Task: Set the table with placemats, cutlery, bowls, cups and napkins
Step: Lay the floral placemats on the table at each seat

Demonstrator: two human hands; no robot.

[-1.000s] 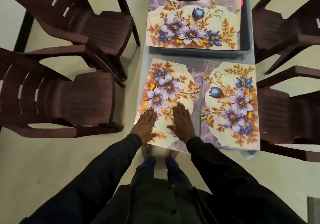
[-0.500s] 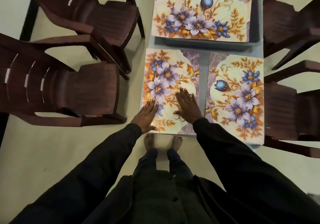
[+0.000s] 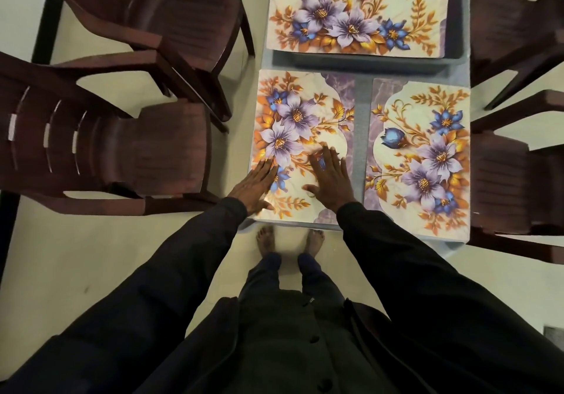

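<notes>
Left hand [image 3: 254,187] and right hand [image 3: 331,180] lie palm down, side by side, on the near end of the near-left placemat [image 3: 305,103]. Their fingers are straight and grasp nothing. The left hand sits at that mat's outer edge. The floral mat lies flat on the grey surface [image 3: 362,110], just beside the near-right placemat [image 3: 427,161], with a narrow bare strip between them. A far placemat [image 3: 357,12] rests across the top of a grey tub [image 3: 366,64] beyond them. Brown plastic chairs [image 3: 158,149] stand on both sides.
</notes>
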